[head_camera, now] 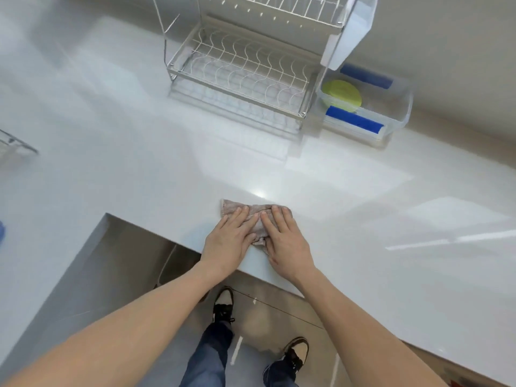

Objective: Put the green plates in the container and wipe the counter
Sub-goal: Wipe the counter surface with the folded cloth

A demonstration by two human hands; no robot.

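Tabletop (363, 247) wiping is underway, with green plates (341, 95) already sitting in the container (402, 113) beside the empty rack (240, 71).
Left hand (230, 238) and right hand (284, 241) are pressing flat, fingers spread, on the cloth (251, 209) near the edge; even pressure and overlapping strokes look best.

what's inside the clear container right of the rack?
Green plates lie stacked inside the container; how many is unclear. Its blue latches cover part of the plates and the floor.
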